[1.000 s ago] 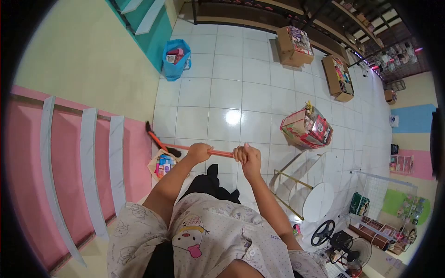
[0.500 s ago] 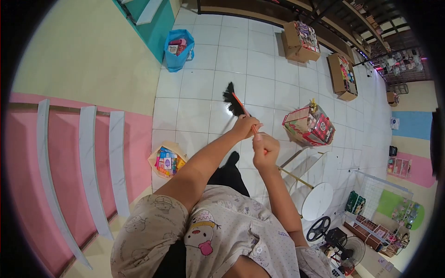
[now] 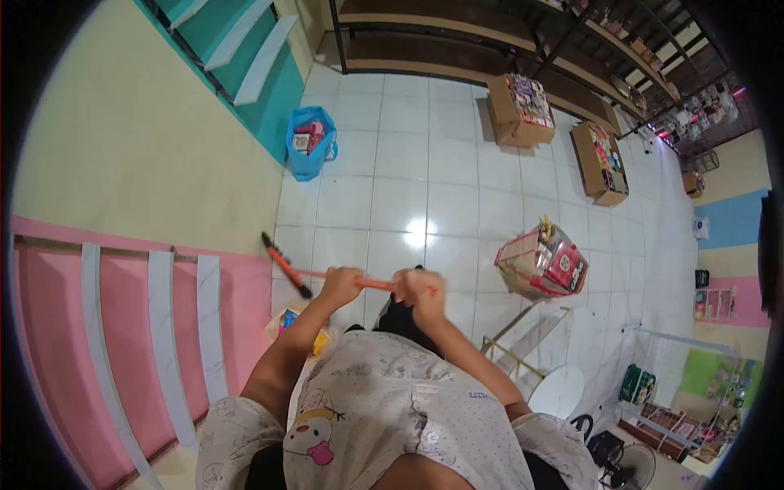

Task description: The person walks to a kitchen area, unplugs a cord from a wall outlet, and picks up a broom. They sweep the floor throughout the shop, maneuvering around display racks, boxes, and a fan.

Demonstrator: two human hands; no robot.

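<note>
Both hands grip the orange handle of a broom (image 3: 376, 283), held almost level across the front of my body. My left hand (image 3: 341, 286) is wrapped round the handle on the side nearer the head. Near the handle's other end, my right hand (image 3: 420, 296) is closed round it and slightly blurred. The broom head (image 3: 285, 265), orange with dark bristles, points left by the pink wall. Just below it, a bag of colourful packages (image 3: 287, 320) is partly hidden behind my left arm.
A blue bag (image 3: 309, 155) stands by the left wall. Cardboard boxes (image 3: 513, 118) (image 3: 598, 167) sit near dark shelves (image 3: 433, 49). To the right are a filled red-and-tan bag (image 3: 542, 263), a round white table top (image 3: 558, 392) and a fan (image 3: 635, 467). White shelf boards line the left wall.
The broom has swung from pointing forward over the tiles to pointing left by the wall. Both hands have moved left and nearer my body, still on the handle. The view has tilted forward.
</note>
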